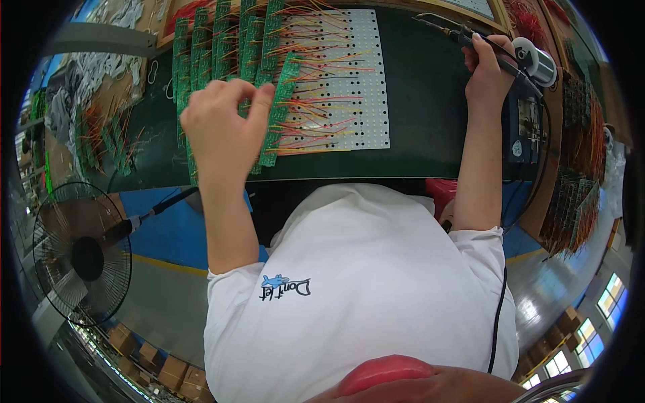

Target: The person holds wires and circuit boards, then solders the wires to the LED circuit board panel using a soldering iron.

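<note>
Soldering iron (454,32) in grip, my right hand (488,70) is raised at the right of the bench, its thin metal tip pointing left. The tip is apart from the boards. My left hand (227,127) is over several narrow green circuit boards (224,47), with its fingers curled and the thumb beside the rightmost board strip (284,91). Its fingertips are hidden, so what they hold cannot be made out. Red and yellow wires (329,99) run rightward from the boards across a white perforated plate (371,80).
A white cylinder (535,62) stands beside my right hand, close to a black cable. More wired boards (571,208) are stacked at the far right. Other loose boards (115,144) lie on the left of the dark green bench (423,127). A black fan (86,258) is at lower left.
</note>
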### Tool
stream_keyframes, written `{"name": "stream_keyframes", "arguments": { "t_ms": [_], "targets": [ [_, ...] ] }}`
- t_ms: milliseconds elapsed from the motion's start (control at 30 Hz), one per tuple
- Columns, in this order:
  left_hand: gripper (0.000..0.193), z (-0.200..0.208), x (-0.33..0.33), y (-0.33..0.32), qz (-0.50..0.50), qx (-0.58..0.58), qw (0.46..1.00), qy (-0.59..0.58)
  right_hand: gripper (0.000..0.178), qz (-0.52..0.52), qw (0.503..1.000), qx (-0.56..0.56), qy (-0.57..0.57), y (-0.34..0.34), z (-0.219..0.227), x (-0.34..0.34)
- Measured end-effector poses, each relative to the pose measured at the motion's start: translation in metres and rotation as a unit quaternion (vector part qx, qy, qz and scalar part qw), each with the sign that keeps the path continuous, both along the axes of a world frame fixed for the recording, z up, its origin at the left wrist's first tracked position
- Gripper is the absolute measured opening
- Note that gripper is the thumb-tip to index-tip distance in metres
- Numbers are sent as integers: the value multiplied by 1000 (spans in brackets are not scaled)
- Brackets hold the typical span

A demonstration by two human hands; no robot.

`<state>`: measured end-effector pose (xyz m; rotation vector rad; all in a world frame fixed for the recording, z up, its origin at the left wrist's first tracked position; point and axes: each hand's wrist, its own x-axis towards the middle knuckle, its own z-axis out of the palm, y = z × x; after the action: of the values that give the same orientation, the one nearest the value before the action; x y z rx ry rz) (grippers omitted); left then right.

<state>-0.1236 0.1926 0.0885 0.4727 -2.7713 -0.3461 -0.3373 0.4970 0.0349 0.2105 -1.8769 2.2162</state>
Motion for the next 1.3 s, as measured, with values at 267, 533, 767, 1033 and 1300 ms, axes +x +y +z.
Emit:
{"name": "stream_keyframes", "arguments": {
  "t_ms": [267, 533, 767, 1033, 1300],
  "targets": [
    [26, -22, -19, 29, 0, -85, 996, -28, 14, -22, 997, 69, 4, 10, -4, 3],
    [20, -26, -19, 27, 1, -58, 998, -12, 13, -9, 999, 47, -10, 11, 4, 6],
    [18, -7, -14, 7, 32, 58, 997, 42, 13, 17, 999, 34, -39, 6, -1, 4],
    [32, -15, -28, -15, 43, -10, 996, -74, 16, 6, 999, 38, -31, 3, 6, 7],
    [14, 0, -75, -25, -155, -98, 983, -2, 15, 5, 999, 33, -17, 5, 8, 11]
  ]
}}
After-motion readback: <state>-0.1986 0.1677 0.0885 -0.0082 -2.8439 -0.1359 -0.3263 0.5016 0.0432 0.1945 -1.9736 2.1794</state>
